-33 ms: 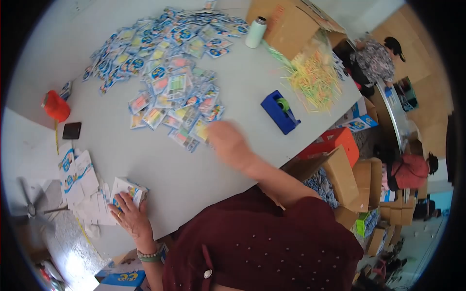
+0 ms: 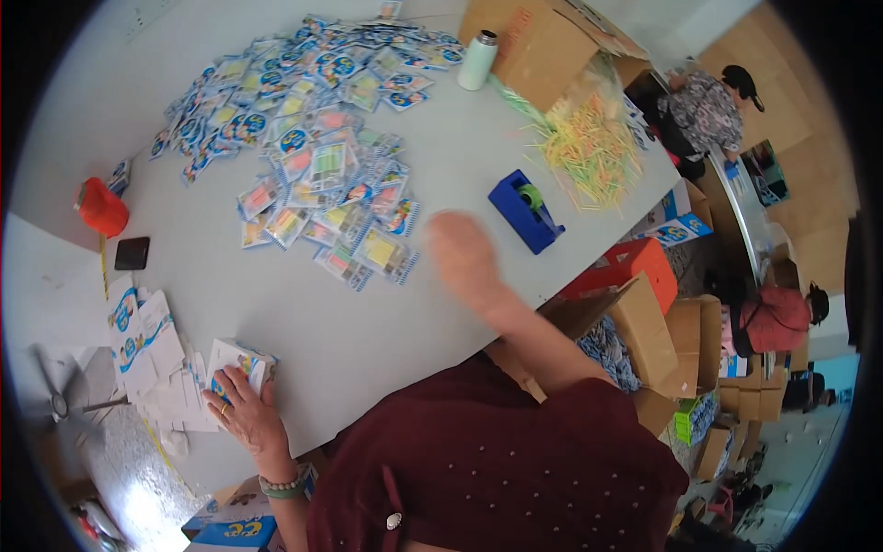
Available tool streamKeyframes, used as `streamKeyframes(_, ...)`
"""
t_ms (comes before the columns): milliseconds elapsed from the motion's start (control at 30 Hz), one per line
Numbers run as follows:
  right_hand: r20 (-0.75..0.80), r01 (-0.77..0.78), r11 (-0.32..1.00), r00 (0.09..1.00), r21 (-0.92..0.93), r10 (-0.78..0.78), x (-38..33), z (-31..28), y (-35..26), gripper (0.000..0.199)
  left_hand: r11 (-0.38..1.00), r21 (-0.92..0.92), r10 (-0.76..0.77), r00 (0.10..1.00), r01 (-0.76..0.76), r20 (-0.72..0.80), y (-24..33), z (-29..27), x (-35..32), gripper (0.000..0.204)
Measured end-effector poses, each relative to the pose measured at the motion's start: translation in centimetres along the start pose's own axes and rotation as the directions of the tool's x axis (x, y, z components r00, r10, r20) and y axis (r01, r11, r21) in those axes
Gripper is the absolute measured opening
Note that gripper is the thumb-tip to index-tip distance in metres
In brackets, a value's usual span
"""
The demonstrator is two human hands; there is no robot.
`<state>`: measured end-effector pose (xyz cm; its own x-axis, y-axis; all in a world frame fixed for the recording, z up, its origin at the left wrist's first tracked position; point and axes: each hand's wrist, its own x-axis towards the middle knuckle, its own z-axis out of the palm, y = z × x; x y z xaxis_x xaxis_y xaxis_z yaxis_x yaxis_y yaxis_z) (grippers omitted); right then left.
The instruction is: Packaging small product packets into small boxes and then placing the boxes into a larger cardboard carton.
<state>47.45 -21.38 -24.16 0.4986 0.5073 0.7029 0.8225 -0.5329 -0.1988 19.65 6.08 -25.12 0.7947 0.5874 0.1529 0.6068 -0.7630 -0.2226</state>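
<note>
My left hand [image 2: 244, 414] lies over a small white carton [image 2: 250, 357] with blue print, near the table's left front edge. Its fingers reach across one side and the thumb rests along another, gripping the carton. My right hand [image 2: 463, 256] is smeared by motion above the table, so its fingers and anything in them cannot be made out. It is between the pile of small clear packets [image 2: 324, 184] with coloured contents and a blue tape dispenser [image 2: 527, 212]. Closest to it on the pile's edge is a packet with a yellow piece [image 2: 382, 253].
A larger heap of packets [image 2: 267, 92] spreads across the back. A pale green bottle [image 2: 477, 63], cardboard box [image 2: 533, 55] and loose coloured sticks [image 2: 593, 147] lie at back right. An orange-red container [image 2: 101, 207], phone [image 2: 132, 253] and flat cartons [image 2: 143, 336] are at left.
My right hand has moved right, away from the packet pile's edge toward the tape dispenser. My left hand stays on the carton.
</note>
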Motion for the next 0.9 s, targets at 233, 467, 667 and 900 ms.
streamKeyframes(233, -0.037, -0.746, 0.588, 0.628, -0.313, 0.777, -6.1, -11.1, 13.8, 0.014, 0.999, 0.021, -0.025, 0.999, 0.025, -0.031, 2.9, 0.1, 2.3, 0.061)
streamKeyframes(467, 0.318, -0.945, 0.164, 0.253, 0.283, 0.914, -6.9, -10.7, 15.2, 0.016, 0.998, -0.067, 0.009, 0.989, -0.019, -0.145, 2.2, 0.8, 1.5, 0.056)
streamKeyframes(667, 0.362, -0.921, 0.014, 0.167, 0.390, 0.917, -5.8, -11.0, 14.9, 0.018, 1.000, -0.022, 0.013, 0.989, -0.017, -0.147, 2.1, 1.1, 1.5, 0.055)
streamKeyframes(900, 0.473, -0.569, -0.336, 0.108, 0.750, 0.874, -8.3, -11.0, 15.8, 0.013, 1.000, -0.013, 0.026, 0.991, -0.027, -0.130, 1.9, 1.5, 1.8, 0.053)
